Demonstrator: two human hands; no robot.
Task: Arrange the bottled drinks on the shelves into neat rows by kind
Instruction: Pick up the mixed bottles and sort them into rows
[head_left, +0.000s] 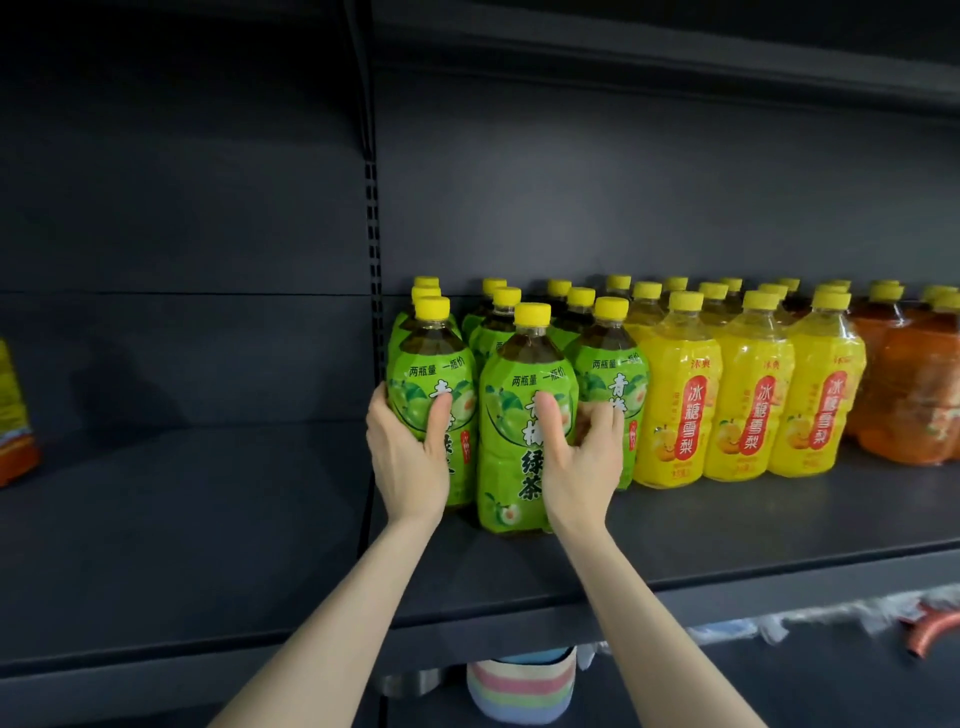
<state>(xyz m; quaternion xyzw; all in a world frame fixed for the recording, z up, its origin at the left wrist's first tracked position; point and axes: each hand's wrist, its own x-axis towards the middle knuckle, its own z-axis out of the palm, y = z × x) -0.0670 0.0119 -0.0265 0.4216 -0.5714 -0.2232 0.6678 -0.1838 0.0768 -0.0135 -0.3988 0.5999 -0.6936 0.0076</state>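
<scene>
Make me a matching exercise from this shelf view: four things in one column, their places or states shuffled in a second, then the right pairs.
Column one:
1. left hand
2. right hand
3. yellow-label bottles
4. orange-label bottles

Column two:
A. far right end of the shelf
B. standing between the green and orange groups
C. gripping the front-left green tea bottle
D. thumb on the front-middle green tea bottle, fingers reaching round its right side

Pairs: 1-C, 2-D, 3-B, 4-A
</scene>
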